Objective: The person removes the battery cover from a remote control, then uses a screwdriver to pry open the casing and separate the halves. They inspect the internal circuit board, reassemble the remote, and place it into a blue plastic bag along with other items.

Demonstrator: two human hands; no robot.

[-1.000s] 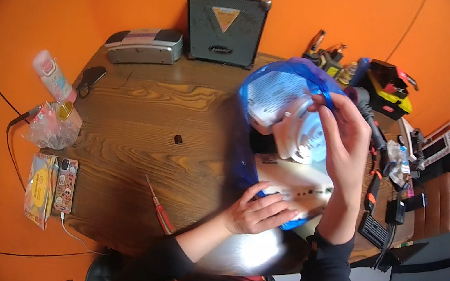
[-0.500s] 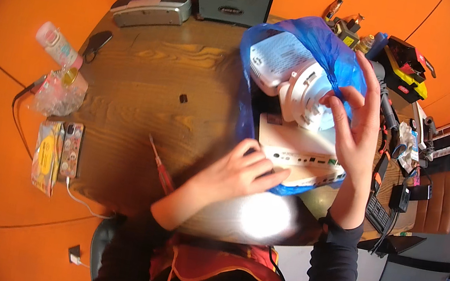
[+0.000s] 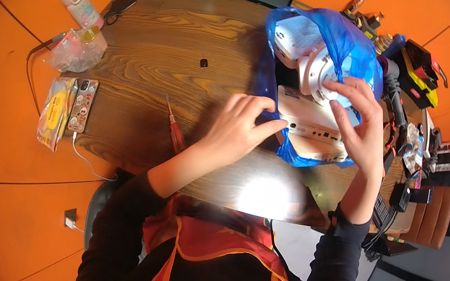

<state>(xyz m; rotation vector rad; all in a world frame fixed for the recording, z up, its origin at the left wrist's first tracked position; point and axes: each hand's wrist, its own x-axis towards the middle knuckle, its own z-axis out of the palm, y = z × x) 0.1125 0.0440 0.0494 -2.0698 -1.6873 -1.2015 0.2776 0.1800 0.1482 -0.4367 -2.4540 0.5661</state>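
A blue plastic bag lies with its mouth toward me on the right half of the table. Inside it are a white round-headed device, a white box-shaped device behind it, and flat white boxes with a row of ports at the front. My left hand grips the bag's left rim between thumb and fingers. Over the bag's right side, my right hand is open, fingers curved and thumb apart, fingertips beside the round device. Whether they touch it I cannot tell.
A red-handled screwdriver lies left of my left forearm, and a small black piece lies mid-table. A phone, a packet and a pink-white bottle line the left edge. A toolbox and cables crowd the right.
My right hand has let go of the bag's rim and its fingers now curve near the round device. My left hand has taken hold of the bag's left rim. The view has shifted.
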